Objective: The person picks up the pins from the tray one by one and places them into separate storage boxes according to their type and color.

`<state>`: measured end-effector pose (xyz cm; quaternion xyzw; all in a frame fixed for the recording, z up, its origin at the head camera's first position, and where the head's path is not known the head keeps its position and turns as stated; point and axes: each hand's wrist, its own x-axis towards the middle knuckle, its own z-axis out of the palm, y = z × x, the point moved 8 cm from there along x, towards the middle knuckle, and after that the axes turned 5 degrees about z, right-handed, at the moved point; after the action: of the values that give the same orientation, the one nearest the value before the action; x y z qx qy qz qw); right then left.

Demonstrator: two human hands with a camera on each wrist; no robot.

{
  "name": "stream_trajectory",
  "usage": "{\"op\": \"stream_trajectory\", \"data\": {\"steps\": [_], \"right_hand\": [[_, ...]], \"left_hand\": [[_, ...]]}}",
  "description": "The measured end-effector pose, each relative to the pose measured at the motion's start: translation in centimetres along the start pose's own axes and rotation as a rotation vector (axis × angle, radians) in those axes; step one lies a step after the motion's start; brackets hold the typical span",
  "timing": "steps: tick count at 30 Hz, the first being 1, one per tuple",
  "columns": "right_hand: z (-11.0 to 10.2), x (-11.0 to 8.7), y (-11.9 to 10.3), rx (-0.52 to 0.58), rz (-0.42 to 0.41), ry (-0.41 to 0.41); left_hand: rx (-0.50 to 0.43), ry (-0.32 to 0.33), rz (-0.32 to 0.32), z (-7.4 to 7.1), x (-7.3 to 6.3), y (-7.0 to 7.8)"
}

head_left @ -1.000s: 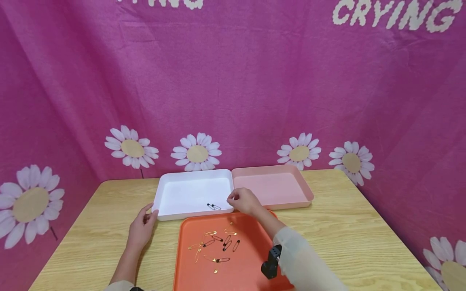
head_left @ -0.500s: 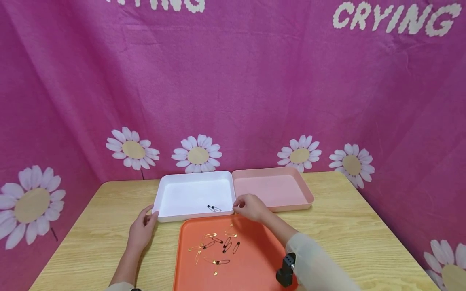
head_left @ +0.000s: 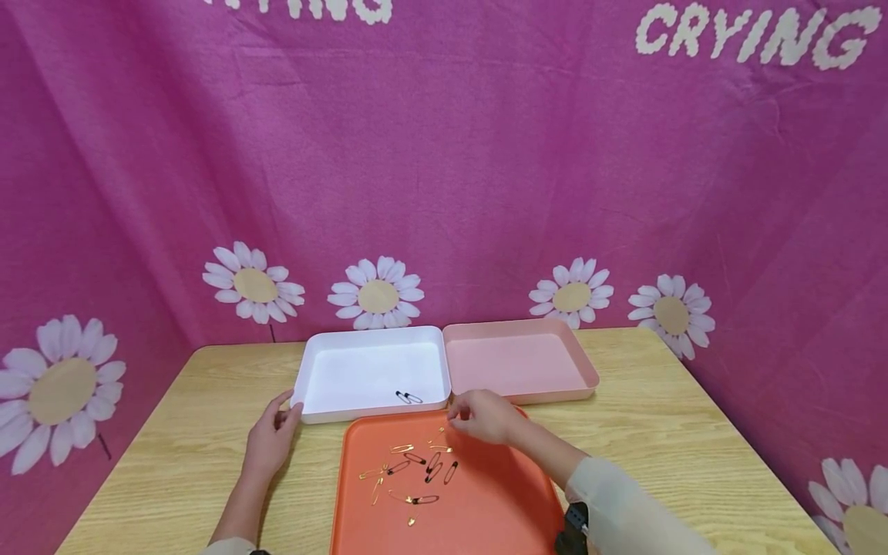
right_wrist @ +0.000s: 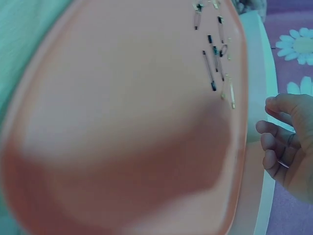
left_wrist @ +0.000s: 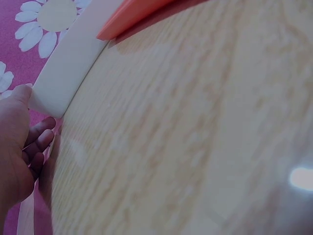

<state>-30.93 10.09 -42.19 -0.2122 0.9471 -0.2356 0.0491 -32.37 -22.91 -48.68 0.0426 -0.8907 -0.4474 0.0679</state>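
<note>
At the white tray's [head_left: 354, 374] front left corner, my left hand [head_left: 269, 443] holds the edge, thumb on the front wall and fingers curled by the side. My right hand [head_left: 486, 416] hovers over the far edge of the orange tray [head_left: 479, 509]. Its fingers are loosely bent, with a gap between thumb and fingertips and nothing visible in it. Gold safety pins [head_left: 401, 449] and black safety pins [right_wrist: 209, 71] lie scattered on the orange tray's far left half. Two black safety pins [head_left: 414, 398] lie in the white tray near its front right corner.
A pink tray [head_left: 513, 358] stands against the white tray's right side. All three trays rest on a wooden table [head_left: 666, 432]. Behind it hangs a magenta curtain [head_left: 444, 169] with white daisies.
My right hand has moved from over the white tray's right edge back toward me, to above the orange tray. My left hand and the pins have stayed put.
</note>
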Motion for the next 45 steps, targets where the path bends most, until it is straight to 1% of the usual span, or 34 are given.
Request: {"op": "stream_trajectory", "data": {"steps": [4,9,11,15,17,24,29,35,45], "right_hand": [[0.4,-0.9,0.0,-0.052,-0.023,-0.028],[1.0,-2.0,-0.1,-0.088,-0.040,-0.063],[1.5,-2.3,-0.2,-0.112,-0.062,-0.077],[2.4,-2.9,-0.6,-0.182,-0.136,-0.091],[2.8,-3.1,-0.7,-0.198,-0.153,-0.099],[3.4,-3.2,-0.8,-0.183,-0.139,-0.119],[3.6,-3.2,-1.1,-0.214,-0.157,-0.113],[3.7,-3.3,-1.1,-0.243,-0.153,-0.101],[3.5,-3.5,-0.8,-0.213,-0.140,-0.101]], "left_hand": [[-0.003,0.000,0.003,0.1,0.0,0.0],[-0.005,-0.003,0.002,0.1,0.0,0.0],[-0.006,-0.005,0.001,0.2,0.1,-0.1],[-0.004,-0.002,0.004,0.1,0.1,-0.1],[0.001,0.003,0.008,0.1,0.2,-0.1],[0.002,0.004,0.003,0.2,0.2,-0.3],[-0.003,0.005,0.001,0.2,0.3,-0.4],[-0.006,0.009,0.006,0.1,0.3,-0.4],[-0.004,0.007,0.011,0.1,0.1,-0.2]]}}
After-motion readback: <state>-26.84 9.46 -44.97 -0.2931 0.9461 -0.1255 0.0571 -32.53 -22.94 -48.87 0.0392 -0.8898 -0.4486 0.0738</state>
